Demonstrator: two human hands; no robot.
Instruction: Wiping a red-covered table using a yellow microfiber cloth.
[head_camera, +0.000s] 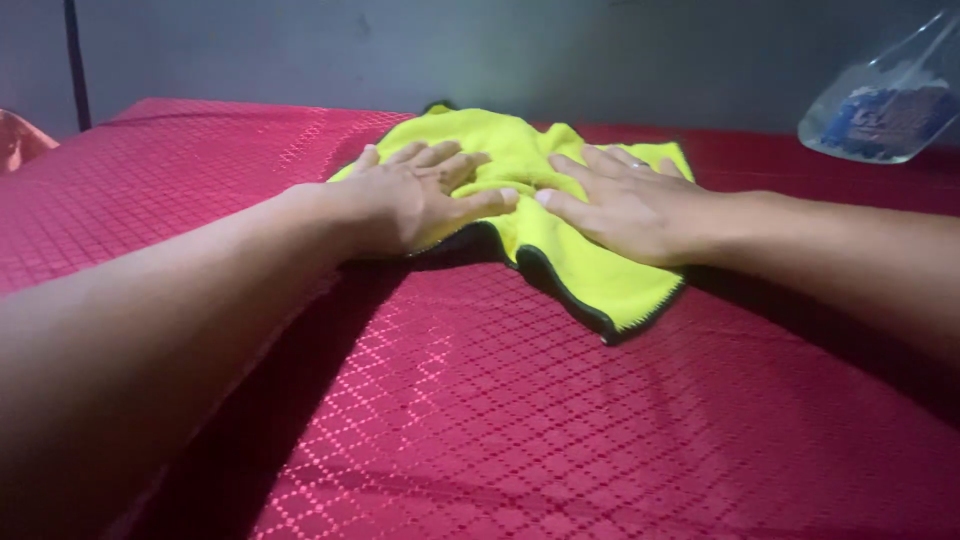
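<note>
Head view shows my left hand (420, 195) and right hand (620, 205) lying flat, fingers spread and gripping nothing, both pressed on a yellow cloth (560, 250). Cloth lies rumpled on the red quilted cover (480, 420), toward its far edge, with a dark hem showing along the near corner. I judge it light, soft and limp, liable to fold; that hemmed corner offers the best hold. A clear plastic bag (885, 105) sits well apart, far right.

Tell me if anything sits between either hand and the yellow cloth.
Nothing visible does. The left hand and the right hand both lie flat, palms down, directly on the yellow cloth, which is spread on the red bedcover.
</note>
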